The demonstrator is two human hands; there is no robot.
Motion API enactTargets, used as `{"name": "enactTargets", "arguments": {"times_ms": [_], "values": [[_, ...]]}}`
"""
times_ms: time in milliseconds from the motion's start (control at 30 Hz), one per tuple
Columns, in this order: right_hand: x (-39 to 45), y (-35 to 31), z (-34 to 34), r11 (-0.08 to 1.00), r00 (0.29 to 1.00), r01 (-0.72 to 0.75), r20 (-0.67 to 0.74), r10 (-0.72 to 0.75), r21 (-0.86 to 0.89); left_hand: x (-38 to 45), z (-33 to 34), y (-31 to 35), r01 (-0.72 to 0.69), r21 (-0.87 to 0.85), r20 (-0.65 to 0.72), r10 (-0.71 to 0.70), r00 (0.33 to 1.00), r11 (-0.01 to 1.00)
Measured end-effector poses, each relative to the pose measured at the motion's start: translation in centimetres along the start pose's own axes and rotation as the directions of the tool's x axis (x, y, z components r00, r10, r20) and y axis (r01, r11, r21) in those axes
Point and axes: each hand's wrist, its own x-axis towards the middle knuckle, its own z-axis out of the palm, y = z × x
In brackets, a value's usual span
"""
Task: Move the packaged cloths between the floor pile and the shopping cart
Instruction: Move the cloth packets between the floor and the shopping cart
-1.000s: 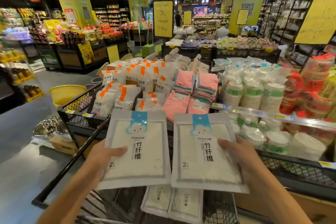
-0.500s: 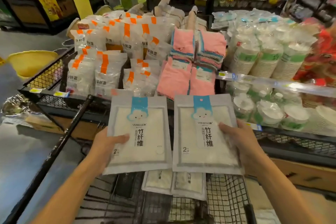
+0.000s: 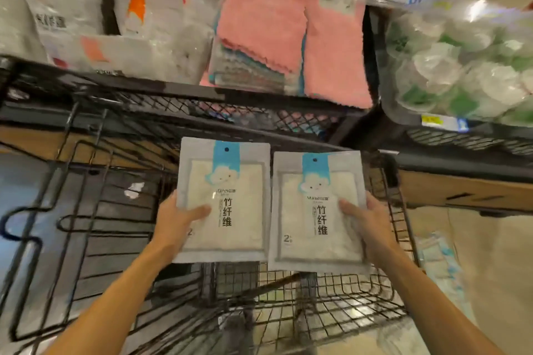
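Two packaged cloths side by side over shopping cart [image 3: 360, 308]: left hand [image 3: 173, 225] grips left pack [image 3: 227, 210], right hand [image 3: 372, 225] grips right pack [image 3: 314, 219]. Pink towels [image 3: 265, 23] on wire shelf [image 3: 202, 106] ahead.

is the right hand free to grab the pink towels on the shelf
Probably not yet: the right hand grips a cloth pack over the cart, and the pink towels sit beyond the shelf's mesh edge.

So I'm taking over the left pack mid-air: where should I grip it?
Pinch the free right edge of the left pack, coming from above the cart; it is flat, facing up, and the left hand already holds its left edge.
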Motion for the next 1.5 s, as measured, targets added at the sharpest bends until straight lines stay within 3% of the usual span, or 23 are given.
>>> {"name": "enactTargets", "arguments": {"times_ms": [300, 633, 767, 900, 1067, 1200, 1367, 1500], "values": [[10.0, 11.9, -0.1, 0.992, 0.996, -0.080, -0.043, 0.076, -0.094, 8.2, 4.2, -11.7, 0.065, 0.149, -0.035, -0.060, 0.998, 0.987], [16.8, 18.3, 2.7, 0.990, 0.999, -0.022, -0.029, 0.019, -0.136, 14.0, 6.1, -18.5, 0.111, 0.309, -0.131, -0.073, 0.989, 0.945], [17.0, 19.5, 3.6, 0.965, 0.994, 0.059, -0.077, -0.081, -0.256, 14.8, 6.4, -19.7, 0.158, 0.378, -0.241, -0.068, 0.968, 0.912], [16.7, 20.4, 4.4, 0.852, 0.969, 0.141, -0.104, -0.222, -0.505, 14.5, 7.3, -20.4, 0.189, 0.605, -0.304, 0.005, 0.953, 0.773], [16.5, 20.8, 5.2, 0.705, 0.943, 0.116, -0.146, -0.300, -0.699, 14.2, 8.9, -20.9, 0.111, 0.867, -0.197, 0.131, 0.971, 0.485], [16.3, 19.6, 4.9, 0.472, 0.923, 0.064, -0.127, -0.363, -0.879, 13.6, 8.9, -20.1, 0.026, 0.961, -0.065, 0.135, 0.989, 0.276], [14.9, 16.7, 4.2, 0.246, 0.949, 0.126, 0.045, -0.312, -0.961, 11.9, 8.7, -16.4, -0.085, 0.994, 0.069, 0.208, 0.976, 0.073], [11.8, 12.5, 3.4, 0.164, 0.942, 0.212, 0.157, -0.296, -0.963, 9.7, 8.3, -11.6, -0.127, 0.991, 0.115, 0.223, 0.968, 0.042]]}}
